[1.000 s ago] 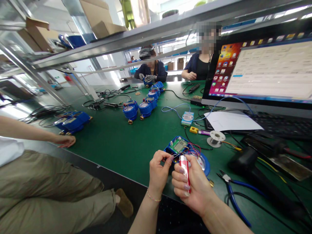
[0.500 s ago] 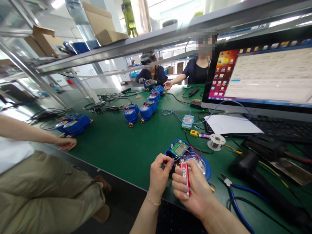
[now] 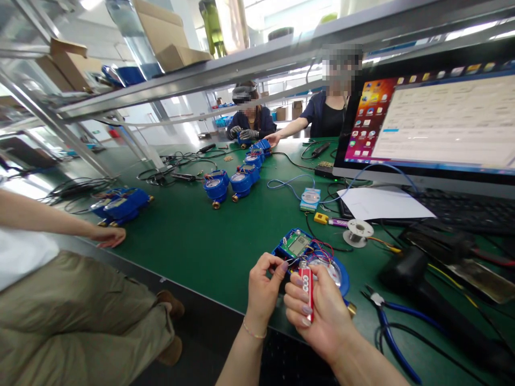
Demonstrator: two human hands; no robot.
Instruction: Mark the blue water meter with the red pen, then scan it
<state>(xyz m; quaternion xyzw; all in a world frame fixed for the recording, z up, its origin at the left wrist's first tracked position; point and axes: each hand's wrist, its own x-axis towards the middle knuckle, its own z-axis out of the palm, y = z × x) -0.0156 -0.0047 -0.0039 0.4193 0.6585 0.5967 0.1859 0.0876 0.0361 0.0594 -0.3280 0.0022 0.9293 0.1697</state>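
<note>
In my right hand (image 3: 322,305) is a red lighter (image 3: 306,292), held upright with the fingers wrapped round it and its metal top close to some thin wires. My left hand (image 3: 265,284) pinches a wire (image 3: 290,261) between thumb and forefinger, just left of the lighter. Behind both hands a blue water meter (image 3: 341,271) lies open on the bench, its green circuit board (image 3: 298,244) with a small display and red and dark wires exposed. Part of the meter's dial is covered by my right hand. I cannot make out a flame.
Blue-handled cutters (image 3: 392,327), a black handheld scanner (image 3: 418,284) and a solder spool (image 3: 358,231) lie to the right. A monitor (image 3: 434,123) stands behind. More blue meters (image 3: 217,187) sit farther off. A person's hand (image 3: 110,236) rests at the left edge; two people work across the bench.
My hands hold nearly the same pose, the lighter shifting very slightly. Across the bench, a co-worker's outstretched hand has moved left onto a blue meter.
</note>
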